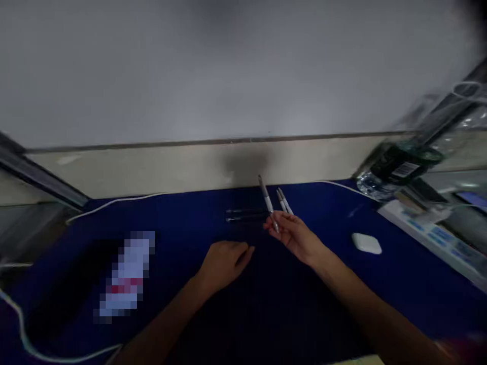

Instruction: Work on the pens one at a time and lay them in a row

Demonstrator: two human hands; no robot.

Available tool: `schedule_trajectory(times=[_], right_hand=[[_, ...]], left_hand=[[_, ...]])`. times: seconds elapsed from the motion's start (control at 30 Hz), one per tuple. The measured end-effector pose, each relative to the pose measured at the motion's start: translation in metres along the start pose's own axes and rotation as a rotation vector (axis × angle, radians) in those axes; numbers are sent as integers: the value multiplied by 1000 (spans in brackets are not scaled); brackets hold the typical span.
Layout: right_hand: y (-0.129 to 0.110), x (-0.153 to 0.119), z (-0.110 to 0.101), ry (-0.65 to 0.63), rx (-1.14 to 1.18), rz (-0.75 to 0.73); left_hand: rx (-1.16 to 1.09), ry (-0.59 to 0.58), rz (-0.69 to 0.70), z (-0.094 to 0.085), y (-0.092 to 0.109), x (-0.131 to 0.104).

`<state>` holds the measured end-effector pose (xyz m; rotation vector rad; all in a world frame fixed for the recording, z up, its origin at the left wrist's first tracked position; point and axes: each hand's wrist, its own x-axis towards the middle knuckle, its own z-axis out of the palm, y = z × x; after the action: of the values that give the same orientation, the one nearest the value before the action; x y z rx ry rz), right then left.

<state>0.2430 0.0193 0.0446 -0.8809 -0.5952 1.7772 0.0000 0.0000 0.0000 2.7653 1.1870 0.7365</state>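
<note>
My right hand [287, 233] pinches a slim pen [267, 197] with a white barrel and a metallic-looking end, tilted above the blue surface. Just beyond it are two similar pens [284, 201], side by side. Dark, clear-edged slim items [245, 215] lie to the left of the held pen; their kind is hard to make out. Resting on the blue surface, my left hand [226, 261] is loosely curled, thumb alongside the fingers, with nothing visible in it. The undersides of its fingers are hidden.
The blue tabletop [315, 294] meets a pale wall. A white rounded case [367, 243] lies to the right, before a white power strip [433, 238] and a green-labelled bottle [403, 165]. At left is a pixelated bright panel [127, 274]; white cables [114, 201] run along the edges.
</note>
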Motion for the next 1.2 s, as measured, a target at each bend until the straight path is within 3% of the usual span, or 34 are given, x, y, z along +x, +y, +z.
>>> schedule_trajectory(times=[0.1, 0.23, 0.33, 0.43, 0.57, 1.2], right_hand=[[-3, -4, 4, -65, -33, 27], [-11, -2, -1, -31, -149, -49], [-23, 8, -18, 145, -272, -204], [-36, 21, -45, 401, -468, -404], [-49, 31, -74, 619, -994, -400], [-41, 36, -79, 601, -1418, -448]], left_hand=[[7, 1, -1, -1, 2, 1], [0, -11, -7, -2, 2, 2], [-23, -46, -22, -1, 2, 2], [-44, -67, -30, -1, 1, 1], [-42, -85, -41, -1, 2, 0], [-58, -45, -18, 1, 2, 1]])
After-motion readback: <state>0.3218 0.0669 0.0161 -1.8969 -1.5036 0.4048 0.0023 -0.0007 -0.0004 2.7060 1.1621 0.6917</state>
